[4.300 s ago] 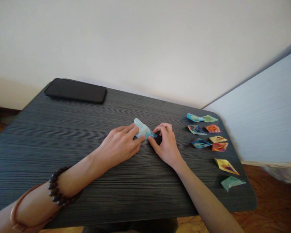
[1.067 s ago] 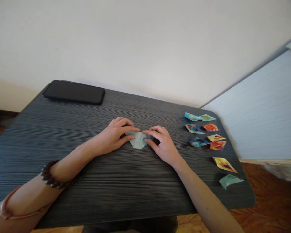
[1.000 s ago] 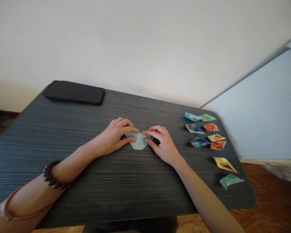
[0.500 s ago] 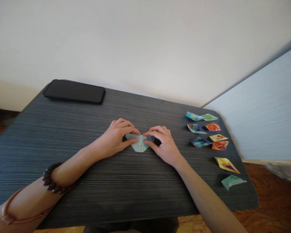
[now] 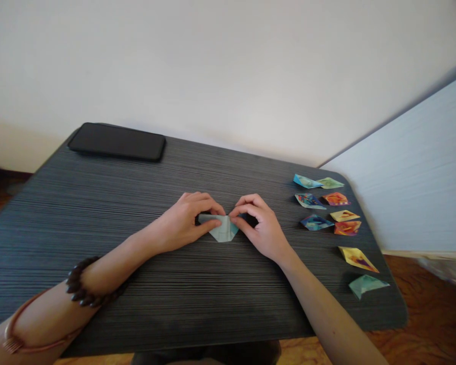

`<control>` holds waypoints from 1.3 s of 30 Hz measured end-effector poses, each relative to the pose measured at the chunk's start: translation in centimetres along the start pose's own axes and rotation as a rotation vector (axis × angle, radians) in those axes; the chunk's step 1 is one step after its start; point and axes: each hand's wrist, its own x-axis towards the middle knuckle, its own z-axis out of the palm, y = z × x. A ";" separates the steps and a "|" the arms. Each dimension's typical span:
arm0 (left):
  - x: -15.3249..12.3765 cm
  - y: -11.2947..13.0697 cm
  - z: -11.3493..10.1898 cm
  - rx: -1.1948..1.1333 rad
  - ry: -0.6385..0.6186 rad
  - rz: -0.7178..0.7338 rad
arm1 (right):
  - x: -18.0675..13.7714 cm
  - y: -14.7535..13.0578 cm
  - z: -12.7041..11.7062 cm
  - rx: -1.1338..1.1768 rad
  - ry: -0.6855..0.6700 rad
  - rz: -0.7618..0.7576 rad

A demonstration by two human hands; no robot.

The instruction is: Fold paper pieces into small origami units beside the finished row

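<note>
Dark grey wood-grain table (image 5: pixel 213 294): one. Flat black rectangular case (image 5: pixel 117 143): one, ten o'clock from centre. Bare hands: two; left hand (image 5: pixel 192 219) at nine o'clock, right hand (image 5: pixel 259 225) at three, fingers curled, thumbs and fingertips pinching one pale blue-green folded paper piece (image 5: pixel 224 234) mid-table. Looks part-folded; folds left, can't tell. Small folded paper pieces (image 5: pixel 316 222), two to four o'clock, seemingly done: nine (five blue/green, two yellow, two orange).
</note>
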 end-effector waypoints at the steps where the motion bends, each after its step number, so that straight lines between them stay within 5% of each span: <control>1: 0.0 0.1 0.0 -0.006 0.003 0.002 | 0.0 -0.1 0.0 0.004 0.009 0.009; 8: -0.1 1.0 0.3 -0.089 0.032 -0.088 | -0.1 -0.7 -0.4 -0.067 -0.030 0.016; 13: -0.3 0.8 0.9 0.146 0.048 -0.055 | 0.1 -0.8 -0.3 -0.185 -0.131 -0.008; 32: -0.4 -0.6 1.5 0.172 0.141 0.059 | -0.3 -0.2 1.4 -0.544 -0.017 -0.144; 39: 0.3 -0.4 1.1 0.058 0.100 -0.047 | 0.3 0.5 0.2 -0.371 -0.166 -0.135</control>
